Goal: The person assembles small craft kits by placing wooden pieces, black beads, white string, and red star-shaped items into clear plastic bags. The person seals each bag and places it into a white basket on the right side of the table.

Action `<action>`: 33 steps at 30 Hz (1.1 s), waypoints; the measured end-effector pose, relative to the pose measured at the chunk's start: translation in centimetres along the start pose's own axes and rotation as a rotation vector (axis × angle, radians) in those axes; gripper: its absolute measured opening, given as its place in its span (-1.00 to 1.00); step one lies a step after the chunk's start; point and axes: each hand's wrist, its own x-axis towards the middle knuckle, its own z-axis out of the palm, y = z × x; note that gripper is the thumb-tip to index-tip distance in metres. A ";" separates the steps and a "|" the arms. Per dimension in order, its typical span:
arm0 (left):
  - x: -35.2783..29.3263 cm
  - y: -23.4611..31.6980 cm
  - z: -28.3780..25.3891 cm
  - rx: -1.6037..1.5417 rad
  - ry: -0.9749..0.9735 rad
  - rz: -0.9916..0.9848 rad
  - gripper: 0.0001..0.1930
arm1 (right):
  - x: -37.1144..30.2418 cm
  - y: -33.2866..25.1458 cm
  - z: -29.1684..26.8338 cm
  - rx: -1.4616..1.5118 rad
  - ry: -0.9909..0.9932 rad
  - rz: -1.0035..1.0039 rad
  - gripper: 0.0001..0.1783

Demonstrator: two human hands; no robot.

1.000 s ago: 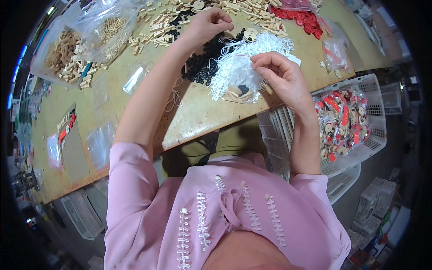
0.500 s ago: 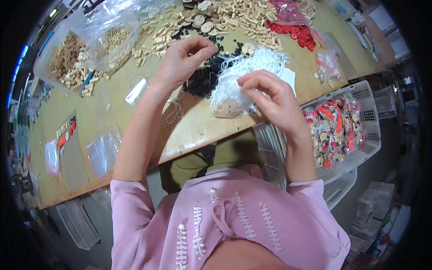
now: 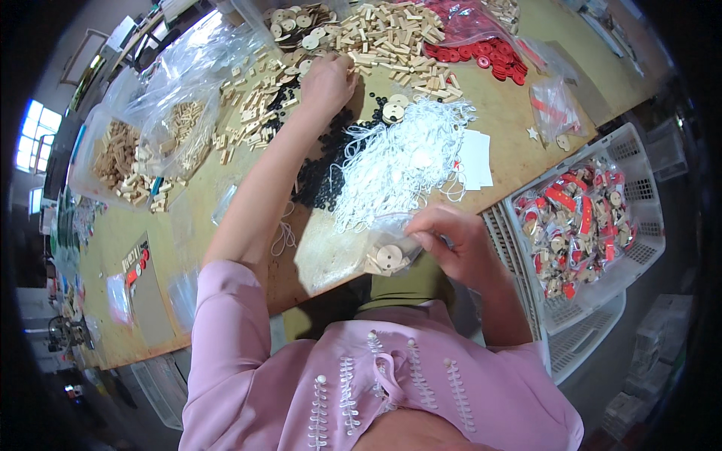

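Wooden table (image 3: 519,113) w/ white basket (image 3: 639,154) at right edge. White string heap (image 3: 406,161) sits btwn hands. Left hand (image 3: 327,79) fingers curled together among wood blocks (image 3: 391,37). Right hand (image 3: 451,240) pinches small clear bag (image 3: 387,252) at near edge.

A long yellowish wooden worktable (image 3: 526,113) fills most of the room in view. White slatted plastic crates (image 3: 639,188) stand stacked just beside its near edge. Bright daylight comes through a window (image 3: 34,135) at the far left, and the floor below lies dim.
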 end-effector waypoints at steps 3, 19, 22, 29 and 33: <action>2.0 0.0 1.3 0.190 -0.023 -0.004 -0.71 | -0.3 0.4 0.3 0.068 0.049 -0.021 -0.87; 4.3 0.5 0.5 -0.138 -0.317 0.121 -0.71 | 0.1 1.5 -0.3 0.029 0.051 -0.034 -0.86; 2.8 3.0 -2.6 -0.745 -0.450 -0.077 -0.71 | 0.5 1.4 -0.8 -0.035 0.113 -0.052 -0.81; -6.5 8.8 -11.3 -1.378 -0.548 0.115 -0.71 | 2.9 -0.2 -2.5 -0.051 0.056 -0.101 -0.91; -9.2 8.6 -12.4 -1.297 -0.517 0.155 -0.72 | 3.7 -1.7 -2.2 -0.100 -0.009 -0.082 -0.91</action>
